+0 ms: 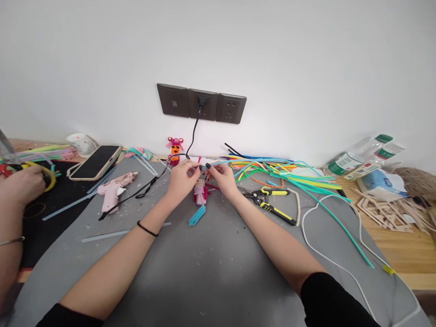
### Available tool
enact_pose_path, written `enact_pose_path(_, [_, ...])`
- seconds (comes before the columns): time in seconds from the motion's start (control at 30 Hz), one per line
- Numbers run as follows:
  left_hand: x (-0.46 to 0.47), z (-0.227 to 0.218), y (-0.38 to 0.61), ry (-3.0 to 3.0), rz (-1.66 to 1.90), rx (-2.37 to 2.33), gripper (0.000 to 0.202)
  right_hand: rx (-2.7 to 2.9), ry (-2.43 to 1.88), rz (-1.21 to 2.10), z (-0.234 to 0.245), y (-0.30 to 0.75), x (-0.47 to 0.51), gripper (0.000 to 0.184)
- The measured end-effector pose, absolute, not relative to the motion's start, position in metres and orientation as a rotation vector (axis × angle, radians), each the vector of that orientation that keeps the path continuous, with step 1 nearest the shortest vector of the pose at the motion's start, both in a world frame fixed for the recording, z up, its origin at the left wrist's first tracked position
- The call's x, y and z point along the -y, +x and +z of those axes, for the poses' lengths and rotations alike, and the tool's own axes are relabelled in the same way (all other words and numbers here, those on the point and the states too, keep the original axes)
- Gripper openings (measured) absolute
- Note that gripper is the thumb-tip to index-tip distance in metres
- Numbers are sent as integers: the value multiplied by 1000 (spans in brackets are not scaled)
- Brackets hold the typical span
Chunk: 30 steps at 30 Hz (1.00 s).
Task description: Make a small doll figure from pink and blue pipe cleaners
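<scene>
My left hand (185,179) and my right hand (220,178) meet over the middle of the grey mat (211,272), fingertips pinched close together. Between them shows a tiny bit of bluish material, too small to name. Just below the fingers is a pink and magenta figure of wound pipe cleaners (200,194), its upper part partly hidden by my hands. A folded bundle of blue pipe cleaner (196,215) lies on the mat in front of it. Behind my left hand a pink and orange pipe-cleaner figure (175,150) stands near the wall.
Left lie a pink glue gun (114,190), a phone (96,162) and glue sticks (109,235). Yellow-handled wire strippers (272,206), pipe cleaners (306,179) and a white cable (327,256) lie right. Bottles (345,162) stand beyond. Another person's hand (23,184) holds yellow-handled scissors.
</scene>
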<state>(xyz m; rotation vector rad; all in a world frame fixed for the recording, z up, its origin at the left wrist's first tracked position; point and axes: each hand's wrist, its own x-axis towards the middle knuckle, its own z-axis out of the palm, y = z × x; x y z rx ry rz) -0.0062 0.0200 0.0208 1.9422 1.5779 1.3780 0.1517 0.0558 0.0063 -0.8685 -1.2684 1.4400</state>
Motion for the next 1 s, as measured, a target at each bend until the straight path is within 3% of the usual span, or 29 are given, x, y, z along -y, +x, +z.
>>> enact_pose_path(0.27, [-22,16,-6,1785,1381,-1462,23,1182,-831,1506,5,151,-57,52])
enact_pose_path(0.53, [-18,23,-5,2009,1322,-1500,15,1276,-841,1391,4,150,-55,49])
enact_pose_path(1.0, [-13,39,-10,2275,983,-1358,14,1571,-926,1037,3,154,-46,20])
